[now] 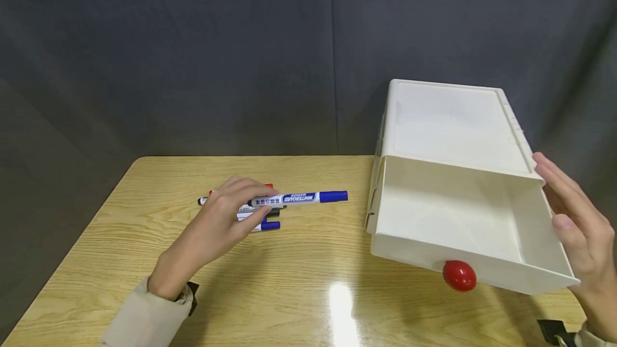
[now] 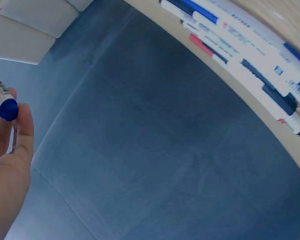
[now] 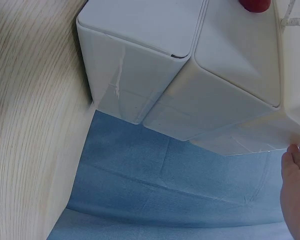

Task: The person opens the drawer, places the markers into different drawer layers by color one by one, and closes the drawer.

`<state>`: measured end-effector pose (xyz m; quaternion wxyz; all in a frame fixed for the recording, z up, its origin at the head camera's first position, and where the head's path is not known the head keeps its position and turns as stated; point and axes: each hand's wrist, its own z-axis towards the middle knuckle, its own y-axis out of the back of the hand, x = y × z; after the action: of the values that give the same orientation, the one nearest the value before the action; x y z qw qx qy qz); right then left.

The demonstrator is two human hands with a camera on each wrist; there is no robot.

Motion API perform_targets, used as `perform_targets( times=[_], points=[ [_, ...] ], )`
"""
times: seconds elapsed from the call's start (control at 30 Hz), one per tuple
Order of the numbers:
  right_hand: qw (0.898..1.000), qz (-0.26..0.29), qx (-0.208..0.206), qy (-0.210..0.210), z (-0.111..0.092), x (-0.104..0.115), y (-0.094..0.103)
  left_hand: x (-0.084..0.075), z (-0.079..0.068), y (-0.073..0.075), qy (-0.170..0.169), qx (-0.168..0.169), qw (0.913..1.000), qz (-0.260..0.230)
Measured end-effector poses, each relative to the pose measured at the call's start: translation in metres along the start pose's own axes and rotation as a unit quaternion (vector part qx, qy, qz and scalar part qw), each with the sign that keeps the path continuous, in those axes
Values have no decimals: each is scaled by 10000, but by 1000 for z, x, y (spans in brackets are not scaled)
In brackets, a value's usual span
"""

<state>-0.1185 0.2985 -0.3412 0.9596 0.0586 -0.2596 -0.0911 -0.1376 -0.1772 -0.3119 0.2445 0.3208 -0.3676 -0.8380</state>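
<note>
A white pen (image 1: pixel 300 198) is pinched between the left hand's (image 1: pixel 224 210) thumb and fingers, over the other pens (image 1: pixel 271 226). Its blue cap (image 1: pixel 333 196) is pointed right, toward the open drawer (image 1: pixel 414 254). Nothing is gripped by the right hand (image 1: pixel 580 226), set nearer, at the drawer's side.

On the surface (image 1: pixel 299 272) before me, markers (image 1: pixel 271 225) lie left; the drawer unit (image 1: pixel 450 122) stands right; a curtain (image 1: pixel 231 68) hangs behind both.
</note>
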Motion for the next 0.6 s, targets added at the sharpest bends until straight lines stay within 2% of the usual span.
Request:
perform_targets(
  times=[0.23, 0.43, 0.5, 0.6],
  points=[
    [9992, 391, -30, 91, 2, 1, -3, -9, 10, 4, -302, -152, 9994, -34],
    [9999, 110, 19, 28, 2, 0, 0, -16, 18, 4, -415, -178, 9988, -167],
    [9998, -175, 46, -14, 1, 0, 0, -18, 20, 4, -429, -172, 9987, -213],
    [9999, -128, 38, -55, 1, 0, 1, -22, 24, 5, -486, -169, 9983, -276]
  ],
)
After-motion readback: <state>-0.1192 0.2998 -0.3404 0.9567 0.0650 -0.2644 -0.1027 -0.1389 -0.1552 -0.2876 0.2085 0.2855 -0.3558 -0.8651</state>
